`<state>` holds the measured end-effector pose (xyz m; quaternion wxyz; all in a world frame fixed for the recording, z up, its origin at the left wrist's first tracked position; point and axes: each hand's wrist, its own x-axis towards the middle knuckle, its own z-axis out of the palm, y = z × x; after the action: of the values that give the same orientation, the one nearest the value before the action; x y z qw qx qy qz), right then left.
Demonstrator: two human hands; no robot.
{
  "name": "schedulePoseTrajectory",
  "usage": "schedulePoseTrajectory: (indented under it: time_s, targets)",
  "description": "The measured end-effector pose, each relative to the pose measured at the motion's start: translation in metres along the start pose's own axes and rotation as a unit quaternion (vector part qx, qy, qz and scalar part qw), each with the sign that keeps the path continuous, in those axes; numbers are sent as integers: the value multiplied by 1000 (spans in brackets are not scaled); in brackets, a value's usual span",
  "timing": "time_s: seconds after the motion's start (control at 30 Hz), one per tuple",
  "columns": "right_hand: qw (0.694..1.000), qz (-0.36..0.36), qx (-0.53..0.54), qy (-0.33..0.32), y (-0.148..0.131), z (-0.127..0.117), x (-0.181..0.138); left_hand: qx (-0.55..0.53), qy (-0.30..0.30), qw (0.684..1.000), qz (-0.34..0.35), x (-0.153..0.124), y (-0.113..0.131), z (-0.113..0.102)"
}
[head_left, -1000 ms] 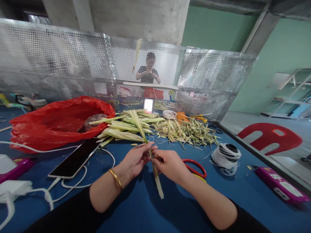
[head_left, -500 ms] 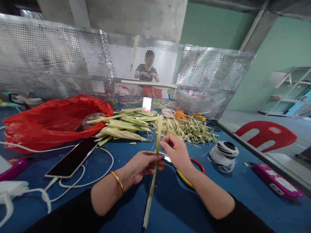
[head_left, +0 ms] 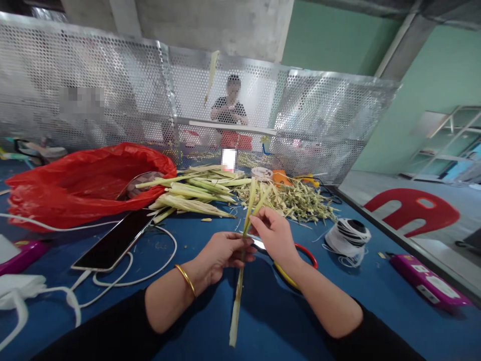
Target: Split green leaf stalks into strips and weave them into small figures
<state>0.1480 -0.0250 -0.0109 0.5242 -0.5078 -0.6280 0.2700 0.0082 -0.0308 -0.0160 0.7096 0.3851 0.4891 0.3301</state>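
A long pale-green plant leaf strip (head_left: 237,301) runs upright between my hands over the blue table. My left hand (head_left: 225,253), with a gold bangle at the wrist, pinches it near its middle. Just above, my right hand (head_left: 271,230) has its fingers closed on one side of the upper part, which spreads into two blades in a V. Scissors (head_left: 311,255) with red and yellow handles lie under my right hand, partly hidden by it. Beyond my hands is a pile of similar leaf strips (head_left: 195,195), and to its right a heap of small trimmed pieces (head_left: 300,200).
A red plastic bag (head_left: 75,185) and a phone (head_left: 112,245) with a white cable are on the left. A spool of white string (head_left: 347,238) and a purple box (head_left: 428,281) are on the right. A perforated metal screen (head_left: 319,115) stands behind; a person is seen through it.
The leaf's upper part, a single upright strip before, now parts into two blades, one leaning right at my right hand. The lower end has swung slightly right.
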Motion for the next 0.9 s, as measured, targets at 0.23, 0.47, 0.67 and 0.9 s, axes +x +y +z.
schedulePoseTrajectory:
  time_s: [0.23, 0.47, 0.67, 0.9]
  targets:
    - [987, 89, 133, 30, -3, -3, 7, -84, -60, 995, -9, 1, 8, -10]
    - [970, -207, -126, 9, -10, -5, -7, -140, -46, 989, -10, 6, 12, -14]
    - [760, -509, -349, -206, -22, -1, -15, -169, -75, 983, -16, 11, 6, -15]
    - [853, -405, -302, -129, -21, 2, -17, -168, -42, 981, 85, 12, 7, -12]
